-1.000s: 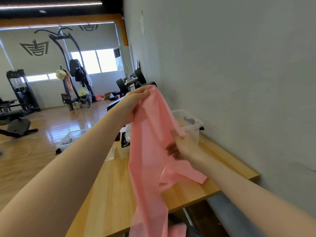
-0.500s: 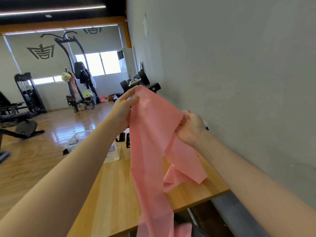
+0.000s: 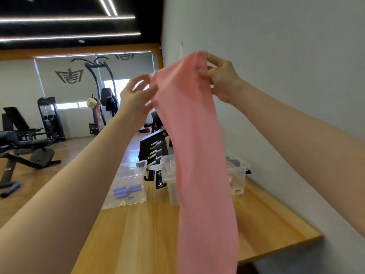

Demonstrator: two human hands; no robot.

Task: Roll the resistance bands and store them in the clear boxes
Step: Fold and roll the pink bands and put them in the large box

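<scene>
A long pink resistance band [image 3: 194, 147] hangs from both hands, held high above the wooden table [image 3: 138, 238]. My left hand [image 3: 136, 95] pinches its top left corner and looks blurred. My right hand [image 3: 221, 76] pinches the top right corner near the wall. The band's lower end drops past the table's front edge and out of view. Behind it stand two clear boxes: the left box [image 3: 128, 184] holds several rolled purple bands [image 3: 126, 190], and the right box [image 3: 237, 175] is partly hidden by the band.
Black handles or clips [image 3: 156, 175] lie between the boxes, with a black rack [image 3: 154, 143] behind them. A grey wall [image 3: 276, 76] runs along the table's right side. Gym machines and a bench [image 3: 25, 143] stand on the wooden floor at left.
Both hands have risen well above the table, spreading the band's top edge wide. The right hand slid up from the band's middle to its top right corner. The camera tilted up.
</scene>
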